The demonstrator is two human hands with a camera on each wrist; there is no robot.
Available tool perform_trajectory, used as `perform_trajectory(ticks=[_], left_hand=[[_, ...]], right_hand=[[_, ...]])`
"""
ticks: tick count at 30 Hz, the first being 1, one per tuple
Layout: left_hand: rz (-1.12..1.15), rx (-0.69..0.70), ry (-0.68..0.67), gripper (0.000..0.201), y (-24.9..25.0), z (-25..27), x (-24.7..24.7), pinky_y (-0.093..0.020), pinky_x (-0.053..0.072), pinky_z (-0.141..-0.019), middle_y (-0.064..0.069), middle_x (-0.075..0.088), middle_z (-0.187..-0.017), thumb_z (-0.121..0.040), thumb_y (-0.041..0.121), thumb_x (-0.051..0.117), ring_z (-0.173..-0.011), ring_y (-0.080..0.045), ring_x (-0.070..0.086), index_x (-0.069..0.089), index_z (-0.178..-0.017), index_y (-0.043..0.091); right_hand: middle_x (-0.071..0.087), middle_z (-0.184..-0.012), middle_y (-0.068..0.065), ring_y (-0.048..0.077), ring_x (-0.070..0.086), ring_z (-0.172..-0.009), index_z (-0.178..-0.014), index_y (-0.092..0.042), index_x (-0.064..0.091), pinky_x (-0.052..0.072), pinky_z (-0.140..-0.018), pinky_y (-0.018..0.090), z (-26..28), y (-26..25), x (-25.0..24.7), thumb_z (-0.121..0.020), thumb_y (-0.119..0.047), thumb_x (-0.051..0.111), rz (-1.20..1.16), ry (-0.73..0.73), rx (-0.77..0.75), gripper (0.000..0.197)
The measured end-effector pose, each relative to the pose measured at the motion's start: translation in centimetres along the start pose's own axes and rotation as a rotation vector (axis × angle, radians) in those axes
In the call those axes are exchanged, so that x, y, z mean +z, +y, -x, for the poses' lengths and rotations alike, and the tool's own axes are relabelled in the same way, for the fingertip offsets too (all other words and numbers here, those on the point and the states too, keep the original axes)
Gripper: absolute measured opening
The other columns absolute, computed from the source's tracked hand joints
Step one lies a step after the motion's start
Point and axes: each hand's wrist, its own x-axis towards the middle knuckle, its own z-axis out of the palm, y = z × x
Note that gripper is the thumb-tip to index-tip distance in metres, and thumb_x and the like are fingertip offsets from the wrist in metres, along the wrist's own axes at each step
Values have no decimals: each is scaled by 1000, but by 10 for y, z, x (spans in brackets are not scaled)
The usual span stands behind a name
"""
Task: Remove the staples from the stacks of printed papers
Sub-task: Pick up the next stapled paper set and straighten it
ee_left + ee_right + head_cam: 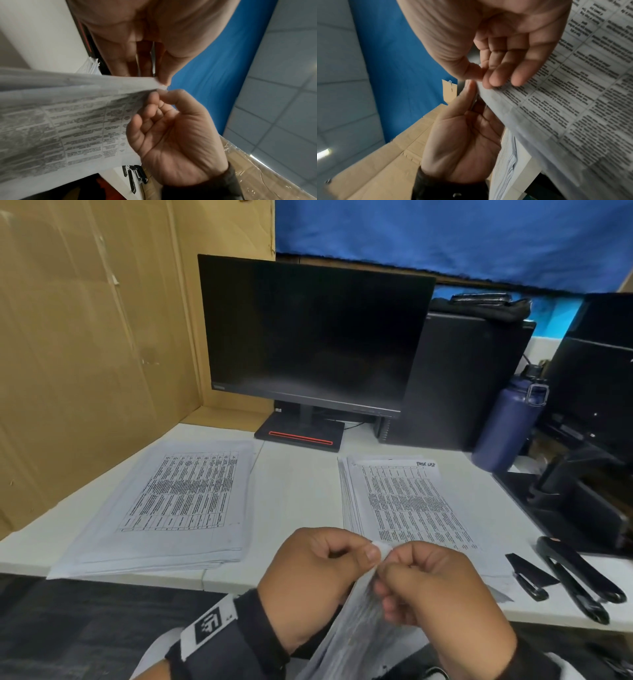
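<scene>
A stapled bundle of printed papers (356, 635) hangs below the table's front edge, held up by one corner. My left hand (370, 556) pinches that corner between thumb and fingers. My right hand (387, 577) pinches the same corner from the other side, its other fingers curled. In the left wrist view the left hand (161, 79) and the right hand (159, 94) meet at the bundle's (77, 115) tip. The right wrist view shows the right hand (481, 79) above the left hand (471, 92) on the bundle (556, 101). The staple itself is hidden.
Two flat stacks of printed papers lie on the white table (298, 487), one at the left (178, 498) and one at the right (407, 501). A black stapler (579, 577) and a small black tool (527, 577) lie at the right. Behind stand a monitor (308, 337), a PC tower (462, 378) and a blue bottle (507, 426).
</scene>
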Motion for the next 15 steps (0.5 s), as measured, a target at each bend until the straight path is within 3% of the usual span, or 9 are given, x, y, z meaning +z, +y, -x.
perform_trajectory(ticks=[2, 5, 7, 11, 13, 15], left_hand=[[6, 16, 43, 22, 1, 0, 1, -69, 55, -87, -30, 74, -94, -79, 32, 75, -81, -41, 71, 83, -90, 14], [25, 12, 74, 11, 0, -1, 0, -67, 55, -84, -28, 74, -93, -90, 20, 75, -78, -31, 67, 82, -89, 11], [19, 9, 77, 13, -1, -2, -1, -63, 57, -81, -21, 74, -83, -92, 19, 74, -76, -27, 64, 80, -86, 9], [-67, 62, 3, 34, 4, -1, -4, -59, 57, -85, -11, 73, -78, -74, 49, 74, -74, -22, 61, 77, -83, 16], [-155, 103, -21, 22, 7, 0, -6, -44, 55, -75, 4, 66, -66, -77, 45, 73, -66, -16, 57, 74, -76, 23], [-175, 112, -24, 15, 9, 1, -7, -35, 49, -69, 10, 61, -61, -80, 37, 72, -61, -13, 53, 72, -70, 26]], right_hand=[[68, -60, 17, 19, 56, -48, -63, -10, 69, 50, -55, 32, 1, 4, 2, -81, 4, 68, 71, 49, -149, 22], [62, -57, -2, 6, 53, -49, -66, -21, 65, 44, -54, 15, 7, 10, 5, -76, -16, 72, 316, 175, -488, 13], [58, -59, -7, 5, 56, -56, -67, -25, 61, 42, -54, 11, 9, 13, 4, -78, -26, 66, 514, 254, -718, 13], [52, -64, -10, 9, 52, -60, -72, -23, 60, 43, -55, 27, 4, 15, -2, -82, -28, 60, 736, 299, -968, 11], [51, -65, -8, 15, 52, -60, -71, -19, 61, 42, -54, 31, 0, 12, -5, -84, -24, 59, 769, 317, -1038, 14], [50, -66, -4, 20, 52, -61, -71, -15, 61, 44, -53, 35, -2, 10, -7, -87, -21, 58, 803, 302, -1098, 17]])
